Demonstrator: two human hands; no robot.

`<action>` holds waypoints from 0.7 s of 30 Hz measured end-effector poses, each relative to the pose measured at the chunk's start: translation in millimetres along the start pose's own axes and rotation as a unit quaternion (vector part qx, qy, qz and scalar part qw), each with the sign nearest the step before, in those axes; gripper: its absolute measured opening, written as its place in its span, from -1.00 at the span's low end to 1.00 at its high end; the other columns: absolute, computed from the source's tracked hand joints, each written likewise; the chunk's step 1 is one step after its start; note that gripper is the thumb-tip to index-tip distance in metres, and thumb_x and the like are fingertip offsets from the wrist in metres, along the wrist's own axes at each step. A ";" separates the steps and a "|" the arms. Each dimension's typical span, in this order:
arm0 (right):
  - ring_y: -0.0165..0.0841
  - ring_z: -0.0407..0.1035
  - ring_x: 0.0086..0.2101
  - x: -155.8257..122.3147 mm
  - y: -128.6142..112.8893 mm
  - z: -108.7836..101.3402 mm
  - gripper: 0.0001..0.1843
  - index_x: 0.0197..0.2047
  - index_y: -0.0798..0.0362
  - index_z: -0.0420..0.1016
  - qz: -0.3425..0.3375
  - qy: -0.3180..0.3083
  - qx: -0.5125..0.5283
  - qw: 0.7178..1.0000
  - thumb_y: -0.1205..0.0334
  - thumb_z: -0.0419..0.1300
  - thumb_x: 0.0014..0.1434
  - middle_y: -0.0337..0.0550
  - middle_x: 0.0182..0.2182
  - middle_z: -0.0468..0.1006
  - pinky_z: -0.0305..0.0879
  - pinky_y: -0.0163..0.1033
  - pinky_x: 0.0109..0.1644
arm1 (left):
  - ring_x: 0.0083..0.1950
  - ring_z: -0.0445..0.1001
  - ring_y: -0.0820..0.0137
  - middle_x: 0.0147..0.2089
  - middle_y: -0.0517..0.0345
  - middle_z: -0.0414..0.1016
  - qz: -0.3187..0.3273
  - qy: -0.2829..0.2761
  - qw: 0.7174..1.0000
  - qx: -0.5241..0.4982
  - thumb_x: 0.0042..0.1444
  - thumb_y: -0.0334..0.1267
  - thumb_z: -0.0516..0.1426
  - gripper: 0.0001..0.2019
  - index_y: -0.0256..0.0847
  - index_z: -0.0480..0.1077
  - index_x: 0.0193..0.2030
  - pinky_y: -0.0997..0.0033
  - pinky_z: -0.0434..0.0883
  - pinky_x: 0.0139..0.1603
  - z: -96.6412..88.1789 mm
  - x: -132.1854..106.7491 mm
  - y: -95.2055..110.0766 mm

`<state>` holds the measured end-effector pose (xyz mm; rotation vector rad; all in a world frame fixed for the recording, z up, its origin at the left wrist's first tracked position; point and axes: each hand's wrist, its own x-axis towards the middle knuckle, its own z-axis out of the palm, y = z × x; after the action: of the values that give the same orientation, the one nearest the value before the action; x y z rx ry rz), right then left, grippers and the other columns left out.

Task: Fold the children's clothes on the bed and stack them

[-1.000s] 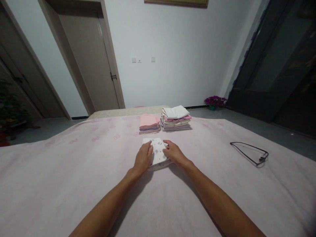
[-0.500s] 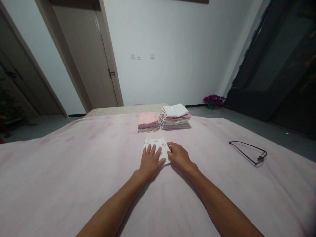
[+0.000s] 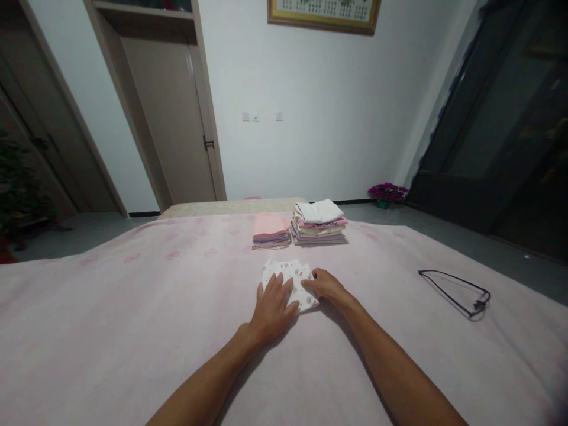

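A small folded white cloth (image 3: 288,270) with a scattered print lies on the bed cover in front of me. My left hand (image 3: 274,305) rests flat on its lower left part, palm down, with the fingers spread. At the cloth's right edge my right hand (image 3: 329,287) pinches it, thumb on top and the other fingers curled at the side, partly hidden. Beyond the cloth sits a low folded stack with a pink cloth (image 3: 270,225) on top. Beside that is a taller stack of folded clothes topped by a white piece (image 3: 319,211).
A pale pink floral cover (image 3: 133,331) spreads beneath everything. To the right lies a thin black looped frame (image 3: 457,293). Purple flowers (image 3: 387,193) stand on the floor by the wall, and a closed door (image 3: 168,118) is at the back left.
The camera view has tilted up, so more of the wall picture shows. The right hand has shifted slightly outward at the cloth's edge; the left hand still lies flat on it.
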<state>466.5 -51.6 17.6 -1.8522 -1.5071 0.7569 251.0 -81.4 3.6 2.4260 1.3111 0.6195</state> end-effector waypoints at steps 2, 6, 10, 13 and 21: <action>-0.28 0.43 -0.38 -4.1 -6.1 2.2 -0.77 -0.29 0.07 0.48 -0.001 0.017 -0.053 0.998 0.13 0.31 0.00 -0.15 -0.41 0.57 0.19 -0.28 -0.33 | 0.53 0.00 0.04 0.51 -0.12 0.07 -0.014 0.033 0.999 -0.041 0.29 -0.11 0.04 -0.43 -0.13 0.19 0.43 -0.22 -0.02 0.47 -6.0 -5.5 -15.8; -0.27 0.44 -0.31 -10.7 -27.0 3.3 -0.80 -0.20 0.03 0.46 -0.059 0.047 -0.042 0.996 0.19 0.23 0.06 -0.14 -0.32 0.59 0.20 -0.29 -0.30 | 0.46 0.18 0.14 0.43 -0.10 0.25 -0.063 0.133 0.987 -0.062 0.29 -0.16 0.00 -0.48 -0.17 0.25 0.38 -0.03 0.14 0.45 -31.7 -19.3 -63.1; -0.28 0.46 -0.36 8.6 -71.2 -2.8 -0.79 -0.21 0.07 0.49 -0.097 -0.003 0.103 0.990 0.23 0.23 0.03 -0.11 -0.33 0.60 0.26 -0.30 -0.36 | 0.34 0.35 0.19 0.33 -0.10 0.38 -0.126 0.181 0.975 -0.035 0.31 -0.13 -0.05 -0.50 -0.23 0.28 0.33 0.04 0.24 0.39 -60.5 -36.4 -111.0; -0.33 0.43 -0.45 39.7 -120.4 -9.7 -0.79 -0.24 0.11 0.50 -0.121 -0.042 0.205 0.970 0.24 0.25 0.02 -0.13 -0.41 0.58 0.28 -0.32 -0.41 | 0.30 0.39 0.15 0.30 -0.13 0.41 -0.168 0.167 0.971 0.014 0.29 -0.16 -0.06 -0.48 -0.33 0.29 0.32 0.01 0.25 0.38 -65.8 -46.9 -133.4; -0.42 0.48 -0.31 141.0 -204.5 -18.9 -0.67 0.06 0.23 0.41 -0.153 0.033 0.303 0.940 0.19 0.02 0.38 -0.05 -0.24 0.61 0.38 -0.32 -0.23 | 0.37 0.32 0.13 0.32 -0.08 0.41 -0.142 0.145 0.974 0.098 0.27 -0.20 -0.05 -0.49 -0.26 0.36 0.30 -0.02 0.21 0.42 -46.4 -46.4 -147.5</action>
<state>379.2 115.7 180.2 -1.1427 -1.2850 0.8733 100.1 -39.1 -35.5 2.2897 1.8791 0.8192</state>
